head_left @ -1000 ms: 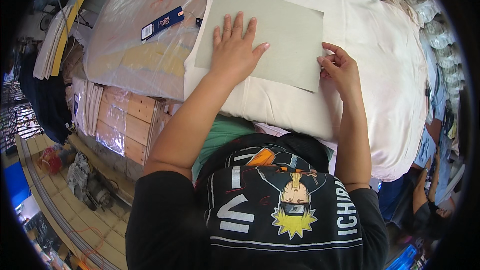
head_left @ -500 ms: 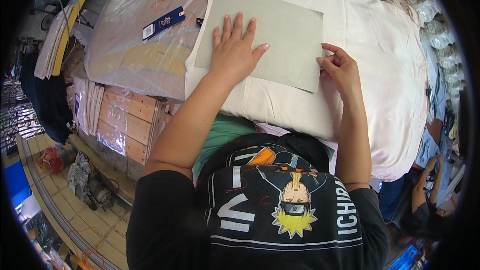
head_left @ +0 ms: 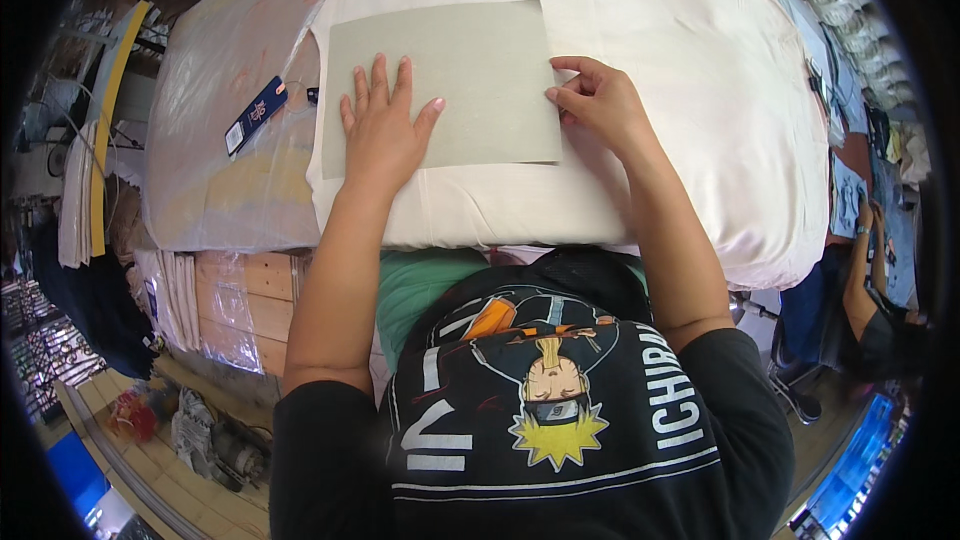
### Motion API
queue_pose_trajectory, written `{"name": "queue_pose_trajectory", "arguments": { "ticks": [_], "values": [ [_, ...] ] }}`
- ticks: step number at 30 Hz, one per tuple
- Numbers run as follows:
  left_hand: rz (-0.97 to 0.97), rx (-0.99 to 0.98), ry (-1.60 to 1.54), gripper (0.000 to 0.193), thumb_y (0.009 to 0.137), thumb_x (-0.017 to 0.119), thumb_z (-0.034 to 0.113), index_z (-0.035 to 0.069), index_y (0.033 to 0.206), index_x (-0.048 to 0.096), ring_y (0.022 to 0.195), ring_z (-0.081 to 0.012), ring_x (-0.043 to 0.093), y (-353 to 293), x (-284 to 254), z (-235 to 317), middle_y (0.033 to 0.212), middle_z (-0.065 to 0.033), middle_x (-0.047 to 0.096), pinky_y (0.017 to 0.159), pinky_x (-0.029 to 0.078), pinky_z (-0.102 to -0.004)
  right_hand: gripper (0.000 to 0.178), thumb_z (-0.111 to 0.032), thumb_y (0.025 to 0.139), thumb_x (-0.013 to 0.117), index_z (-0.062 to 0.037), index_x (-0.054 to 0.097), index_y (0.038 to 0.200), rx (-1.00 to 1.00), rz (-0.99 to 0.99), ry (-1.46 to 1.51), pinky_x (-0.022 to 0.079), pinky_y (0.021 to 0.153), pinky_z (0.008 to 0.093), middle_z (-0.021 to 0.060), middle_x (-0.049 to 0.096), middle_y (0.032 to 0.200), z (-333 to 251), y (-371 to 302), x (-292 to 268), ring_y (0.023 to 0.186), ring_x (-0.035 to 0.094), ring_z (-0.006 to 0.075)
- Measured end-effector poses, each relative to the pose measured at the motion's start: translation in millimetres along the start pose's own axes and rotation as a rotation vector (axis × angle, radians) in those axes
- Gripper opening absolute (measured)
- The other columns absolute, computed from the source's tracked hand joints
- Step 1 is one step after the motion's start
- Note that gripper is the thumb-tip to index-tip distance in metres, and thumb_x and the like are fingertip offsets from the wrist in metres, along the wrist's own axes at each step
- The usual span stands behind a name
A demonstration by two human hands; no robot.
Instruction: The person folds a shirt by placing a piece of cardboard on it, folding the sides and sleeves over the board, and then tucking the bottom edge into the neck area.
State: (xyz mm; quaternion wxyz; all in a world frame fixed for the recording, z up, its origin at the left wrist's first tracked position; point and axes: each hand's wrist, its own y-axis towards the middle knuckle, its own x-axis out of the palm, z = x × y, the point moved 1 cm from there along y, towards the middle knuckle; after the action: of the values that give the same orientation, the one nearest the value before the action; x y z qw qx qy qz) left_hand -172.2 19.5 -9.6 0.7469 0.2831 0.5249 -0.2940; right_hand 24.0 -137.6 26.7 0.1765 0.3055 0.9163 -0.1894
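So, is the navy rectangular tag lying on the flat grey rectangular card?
No, the navy tag lies apart, left of the grey card.

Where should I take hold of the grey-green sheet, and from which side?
Probably by its right edge, in a pinch, coming from the right. The thin sheet lies flat on the cream fabric, the left hand rests on its left part, and the right hand is at that edge.

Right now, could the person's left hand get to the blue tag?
Probably yes: the left hand is flat on the grey card, and the dark blue tag lies to its left on clear plastic, with nothing standing between.
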Motion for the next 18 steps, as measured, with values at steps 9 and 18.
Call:
{"name": "queue_pose_trajectory", "arguments": {
  "ticks": [9, 18],
  "values": [
    [0.013, 0.017, 0.045, 0.065, 0.092, 0.043, 0.05, 0.011, 0.142, 0.031, 0.138, -0.0383, 0.015, 0.7, 3.2, -1.6, 0.149, -0.0184, 0.021, 0.11, 0.012, -0.054, 0.033, -0.018, 0.082, 0.063, -0.0078, 0.062, 0.113, -0.197, 0.216, -0.284, 0.05, 0.07, 0.0325, 0.0101, 0.067, 0.09, -2.2, -3.7, -28.8, 0.077, 0.064, 0.0211],
    [-0.024, -0.009, 0.03, 0.066, 0.089, 0.049, 0.049, 0.012, 0.141, 0.034, 0.138, -0.0373, 0.017, 2.5, -2.0, 3.5, 0.149, -0.018, 0.022, 0.11, 0.012, -0.0534, 0.028, -0.017, 0.084, 0.061, -0.0088, 0.063, 0.111, -0.619, 0.335, -0.476, 0.046, 0.087, 0.0357, 0.0123, 0.062, 0.111, -3.9, -26.8, -43.0, 0.097, 0.058, 0.0317]
  ]
}}
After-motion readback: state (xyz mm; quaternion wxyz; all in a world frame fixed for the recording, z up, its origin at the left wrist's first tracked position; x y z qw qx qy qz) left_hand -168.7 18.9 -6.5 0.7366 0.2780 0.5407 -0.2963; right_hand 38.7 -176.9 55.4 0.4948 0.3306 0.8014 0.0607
